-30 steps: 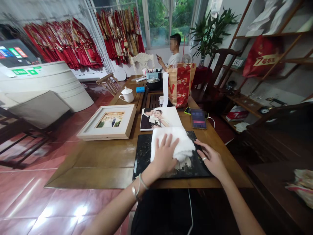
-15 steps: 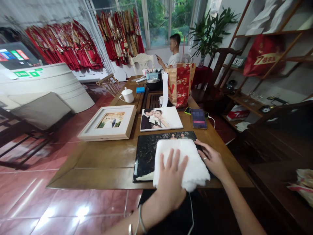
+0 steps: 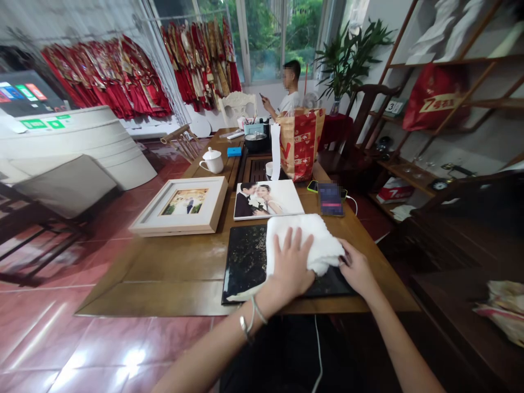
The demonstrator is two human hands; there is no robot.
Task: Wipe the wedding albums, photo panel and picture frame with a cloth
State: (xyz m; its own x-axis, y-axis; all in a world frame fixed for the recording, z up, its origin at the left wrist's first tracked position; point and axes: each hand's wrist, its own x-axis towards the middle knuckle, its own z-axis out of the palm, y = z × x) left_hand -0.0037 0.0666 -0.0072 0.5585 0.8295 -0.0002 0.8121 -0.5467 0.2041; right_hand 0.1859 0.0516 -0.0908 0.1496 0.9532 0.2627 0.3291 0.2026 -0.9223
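Fingers spread, my left hand (image 3: pixel 290 262) lies flat on a folded white towel (image 3: pixel 319 237) and presses it down. Beneath the towel is a glossy black photo panel (image 3: pixel 244 256), resting on the wooden table (image 3: pixel 172 262); the towel hides much of its picture. My right hand (image 3: pixel 357 267) is closed on the panel's right edge, beside the towel, with its fingertips partly hidden. Just behind lies a white wedding photo panel (image 3: pixel 289 197). A pale box-framed photo (image 3: pixel 179 206) sits to the left of it.
A phone (image 3: pixel 331 197) with a cable lies at the right of the table. Farther back stand a red-and-brown paper bag (image 3: pixel 305 144), a white lidded cup (image 3: pixel 212 161), a small blue box (image 3: pixel 234 152) and a dark pot (image 3: pixel 256 142). A person (image 3: pixel 290 90) sits beyond.
My left hand has slid the towel away from me, up to the panel's far edge. My right hand has gone from resting spread by the towel to closing on the panel's right edge.
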